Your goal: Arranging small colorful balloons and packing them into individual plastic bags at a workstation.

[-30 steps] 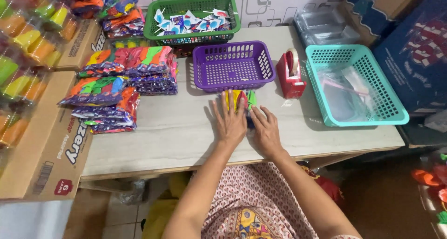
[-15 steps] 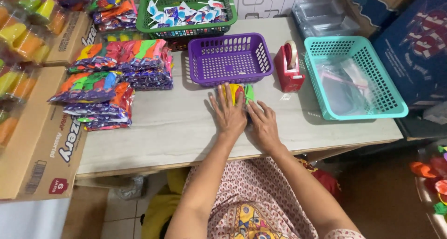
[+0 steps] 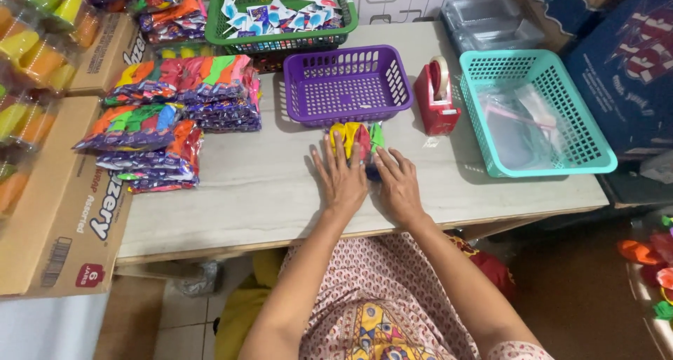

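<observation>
Both hands lie flat on a colourful packet of balloons at the middle of the pale table. My left hand presses its left part with fingers spread. My right hand rests on its right part, fingers also apart. Only the packet's far end shows beyond the fingertips. An empty purple basket stands just behind the packet.
A red tape dispenser stands right of the purple basket. A teal basket holds clear plastic bags. A green basket of small packets sits at the back. Stacked balloon packets lie at left, beside a cardboard box.
Both hands stay pressed on the packet. The view has shifted a little, so the table sits lower in the picture.
</observation>
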